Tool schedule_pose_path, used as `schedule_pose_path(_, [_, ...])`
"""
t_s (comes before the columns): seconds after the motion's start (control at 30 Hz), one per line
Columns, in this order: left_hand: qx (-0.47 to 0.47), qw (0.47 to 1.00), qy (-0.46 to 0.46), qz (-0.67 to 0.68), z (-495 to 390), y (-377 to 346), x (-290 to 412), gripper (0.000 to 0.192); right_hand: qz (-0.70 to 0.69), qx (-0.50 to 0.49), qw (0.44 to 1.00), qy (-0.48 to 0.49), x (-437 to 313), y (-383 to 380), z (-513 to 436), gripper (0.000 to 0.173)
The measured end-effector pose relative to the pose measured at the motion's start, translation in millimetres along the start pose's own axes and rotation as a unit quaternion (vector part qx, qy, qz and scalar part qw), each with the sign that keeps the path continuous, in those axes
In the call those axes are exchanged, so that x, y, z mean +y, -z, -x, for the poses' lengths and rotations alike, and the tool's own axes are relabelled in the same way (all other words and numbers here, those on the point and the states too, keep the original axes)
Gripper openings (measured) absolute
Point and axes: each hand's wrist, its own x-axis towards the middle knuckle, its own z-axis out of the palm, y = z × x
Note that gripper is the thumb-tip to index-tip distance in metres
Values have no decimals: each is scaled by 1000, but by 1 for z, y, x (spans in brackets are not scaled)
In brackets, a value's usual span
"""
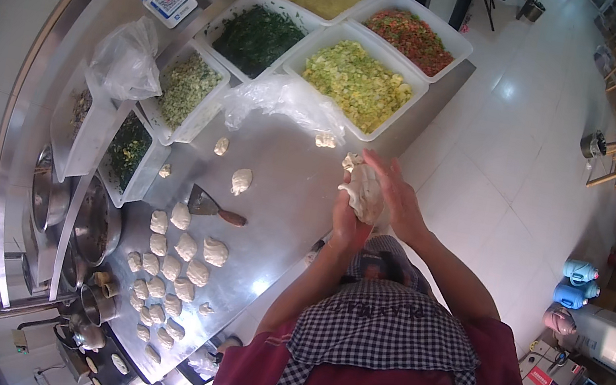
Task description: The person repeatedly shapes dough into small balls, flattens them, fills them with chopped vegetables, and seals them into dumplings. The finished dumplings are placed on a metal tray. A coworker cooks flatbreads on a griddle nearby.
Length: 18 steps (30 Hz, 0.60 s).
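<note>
A soft, flattened piece of dough (365,195) lies in my left hand (344,222), which supports it from the side and below near the table's edge. My right hand (401,198) is held flat along the other side of the dough, fingers straight. Left of my hands, the stainless steel table (289,195) carries a small piece of dough (325,139) and a larger lump (241,181). A dough scraper (202,202) with a wooden handle lies flat there. Several dough portions (171,267) sit in loose rows nearer the table's lower left end.
White tubs hold chopped yellow-green filling (355,82), dark greens (256,39) and a red-green mix (411,39). Clear plastic film (286,101) lies against them. Metal bowls (98,220) stand at the left. Beyond the right edge is tiled floor (500,162), with vacuum flasks (577,283).
</note>
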Motion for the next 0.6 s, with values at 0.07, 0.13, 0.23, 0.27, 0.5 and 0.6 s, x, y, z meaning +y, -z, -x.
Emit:
schedule_pose_path(0.07, [-15, 999, -26, -45, -7, -18, -11, 58, 41, 6, 998, 48, -3, 15, 3, 45])
schedule_pose_path(0.13, [-72, 993, -52, -76, -18, -34, -20, 59, 195, -33, 976, 91, -5, 26, 5, 43])
schedule_pose_path(0.23, [-100, 994, -50, -17, -37, -49, -28, 60, 146, 25, 978, 147, -5, 44, 11, 40])
schedule_pose_path(0.27, [-122, 992, -40, 16, -42, -52, -30, 60, 177, 3, 974, 138, -5, 47, 14, 43])
schedule_pose_path(0.5, [-135, 985, -20, 106, -85, -77, -49, 62, 109, -72, 991, -7, 3, 81, 9, 64])
schedule_pose_path(0.6, [-110, 988, -23, 106, -114, -89, -60, 63, 252, -60, 965, 29, 10, 98, -11, 62])
